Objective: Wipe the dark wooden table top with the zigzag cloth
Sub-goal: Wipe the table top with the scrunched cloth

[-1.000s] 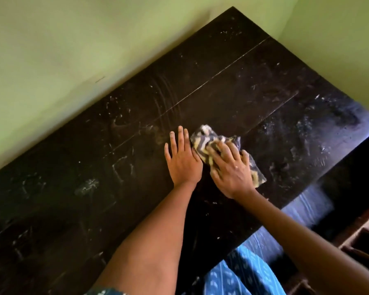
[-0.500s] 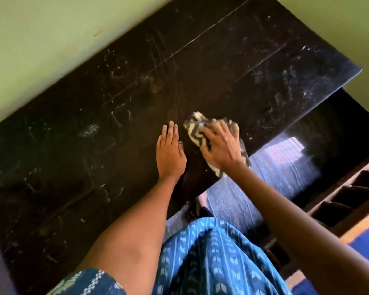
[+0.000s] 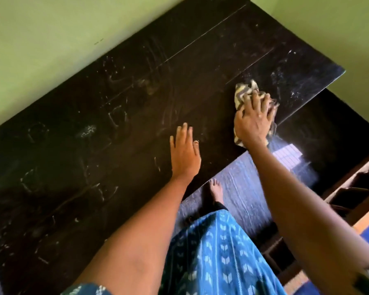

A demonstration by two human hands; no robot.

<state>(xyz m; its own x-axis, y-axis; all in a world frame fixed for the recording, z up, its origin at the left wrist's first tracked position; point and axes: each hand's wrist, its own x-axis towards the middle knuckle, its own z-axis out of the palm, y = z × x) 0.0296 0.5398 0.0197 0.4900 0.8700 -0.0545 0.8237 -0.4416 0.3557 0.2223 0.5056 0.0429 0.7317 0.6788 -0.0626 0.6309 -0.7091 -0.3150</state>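
Working outward from the near edge of the dark wooden table top (image 3: 107,158), I first see the blue patterned garment (image 3: 217,252) and a bare foot (image 3: 216,190) on the floor just off that edge. Next in is the left hand (image 3: 184,153), laid flat on the wood a little way in from the edge, fingers straight and close together, holding nothing; I read it as a brace. It sat right against the cloth a second ago and is now well apart from it, because the right hand (image 3: 255,121) has swept away toward the table's right end. That hand is clamped down on the zigzag cloth (image 3: 246,92), fingers curled into the bunched fabric; the cloth pokes out beyond the fingertips and under the wrist, and its lower part sits right at the table's near edge. So the stroke has carried the wipe from the middle out to the right-hand stretch. Beyond the cloth, toward the far right corner, pale specks and smears show on the wood, and more dusty marks lie across the middle and left toward the green wall (image 3: 51,50) behind the table. I judge the wiping well short of done.
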